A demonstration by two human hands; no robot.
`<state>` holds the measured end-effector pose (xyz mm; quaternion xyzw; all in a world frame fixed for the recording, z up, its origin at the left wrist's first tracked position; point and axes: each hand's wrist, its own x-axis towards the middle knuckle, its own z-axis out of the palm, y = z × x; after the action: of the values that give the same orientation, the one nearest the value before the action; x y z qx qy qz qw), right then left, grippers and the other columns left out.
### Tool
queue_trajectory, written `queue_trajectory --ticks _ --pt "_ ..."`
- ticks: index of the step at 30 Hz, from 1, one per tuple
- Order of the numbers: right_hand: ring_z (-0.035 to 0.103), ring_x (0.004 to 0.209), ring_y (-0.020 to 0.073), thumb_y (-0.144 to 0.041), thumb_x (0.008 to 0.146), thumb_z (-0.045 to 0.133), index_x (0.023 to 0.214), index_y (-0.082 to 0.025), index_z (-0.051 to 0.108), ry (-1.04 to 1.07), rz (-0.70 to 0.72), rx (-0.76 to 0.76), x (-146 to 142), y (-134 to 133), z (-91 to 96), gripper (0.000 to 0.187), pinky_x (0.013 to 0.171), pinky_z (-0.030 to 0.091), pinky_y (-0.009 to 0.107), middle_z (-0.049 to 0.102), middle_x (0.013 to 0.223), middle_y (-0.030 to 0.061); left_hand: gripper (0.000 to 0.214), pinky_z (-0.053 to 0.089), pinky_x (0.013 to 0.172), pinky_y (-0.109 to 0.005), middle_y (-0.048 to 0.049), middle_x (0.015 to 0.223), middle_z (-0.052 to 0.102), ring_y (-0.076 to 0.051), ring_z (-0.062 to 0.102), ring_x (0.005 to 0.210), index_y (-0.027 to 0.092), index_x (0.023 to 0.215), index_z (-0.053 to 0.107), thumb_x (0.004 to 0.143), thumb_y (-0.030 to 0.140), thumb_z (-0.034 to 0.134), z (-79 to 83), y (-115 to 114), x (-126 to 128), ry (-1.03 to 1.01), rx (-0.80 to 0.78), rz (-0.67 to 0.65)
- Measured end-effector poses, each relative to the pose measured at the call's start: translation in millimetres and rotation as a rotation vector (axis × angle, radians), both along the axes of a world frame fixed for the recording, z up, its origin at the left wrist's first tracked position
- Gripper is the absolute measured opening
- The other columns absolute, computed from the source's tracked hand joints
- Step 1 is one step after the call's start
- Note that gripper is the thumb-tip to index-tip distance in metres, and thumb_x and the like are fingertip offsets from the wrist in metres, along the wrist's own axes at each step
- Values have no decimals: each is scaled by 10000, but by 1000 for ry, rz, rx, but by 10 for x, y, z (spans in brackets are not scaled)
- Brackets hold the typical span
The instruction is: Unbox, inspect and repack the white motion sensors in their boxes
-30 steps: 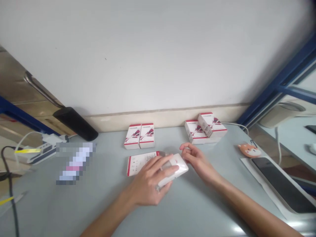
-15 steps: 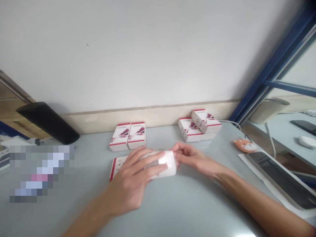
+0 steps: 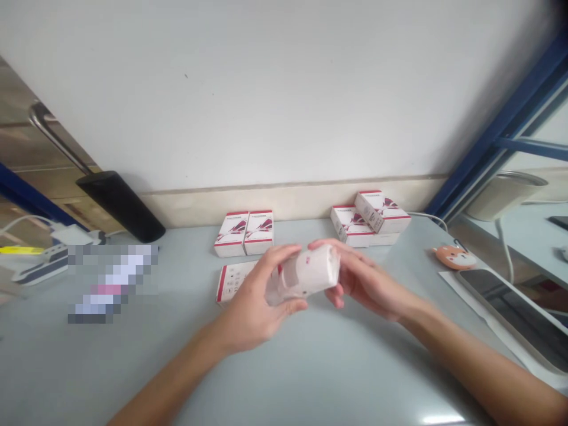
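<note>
A white box with red print (image 3: pixel 310 274) is lifted a little above the grey table (image 3: pixel 310 367), held between both hands. My left hand (image 3: pixel 252 302) wraps its near end with thumb below and fingers on top. My right hand (image 3: pixel 364 281) cups the far end, fingers curled round it. Beneath and behind the left hand a flat white and red box (image 3: pixel 231 283) lies on the table.
Two white and red boxes (image 3: pixel 244 232) stand side by side near the wall, and a small stack of the same boxes (image 3: pixel 370 220) sits to the right. A fox-shaped trinket (image 3: pixel 453 257) and a dark tablet (image 3: pixel 515 310) lie at right. A black cylinder (image 3: pixel 119 204) leans at left.
The box was lying on the table under my left hand; both hands have closed on it and raised it off the surface, turning it.
</note>
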<state>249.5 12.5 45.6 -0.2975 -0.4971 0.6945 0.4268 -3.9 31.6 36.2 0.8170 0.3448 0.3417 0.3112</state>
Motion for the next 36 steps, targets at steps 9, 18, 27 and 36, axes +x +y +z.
queue_trajectory --ticks 9,18,27,36 --pt "588 689 186 -593 1035 576 1302 -298 647 -291 -358 209 50 99 -5 405 722 493 350 628 718 -16 452 534 1027 -490 -78 1464 594 -354 602 1295 331 1333 646 927 517 713 6 200 -173 590 173 83" --pt "615 781 205 -522 1067 564 1385 -353 583 -332 -393 378 -36 -38 -103 361 746 502 359 654 851 10 618 543 944 -446 -97 1363 620 -337 637 1196 316 1513 494 961 543 654 90 23 -1 482 200 158" --pt "636 1067 258 -360 1057 622 1417 -363 527 -601 -446 681 -128 -185 -167 372 940 523 424 656 1238 94 610 525 1072 -477 -96 1424 592 -319 614 1278 339 1480 464 947 502 712 76 -181 148 154 3 189" --pt "611 862 196 -338 1083 559 1437 -326 522 -793 -454 835 -88 -169 -142 356 758 537 342 677 1063 55 657 570 1030 -500 -115 1416 565 -303 627 1257 359 1543 405 963 390 712 -44 -255 160 121 296 224"
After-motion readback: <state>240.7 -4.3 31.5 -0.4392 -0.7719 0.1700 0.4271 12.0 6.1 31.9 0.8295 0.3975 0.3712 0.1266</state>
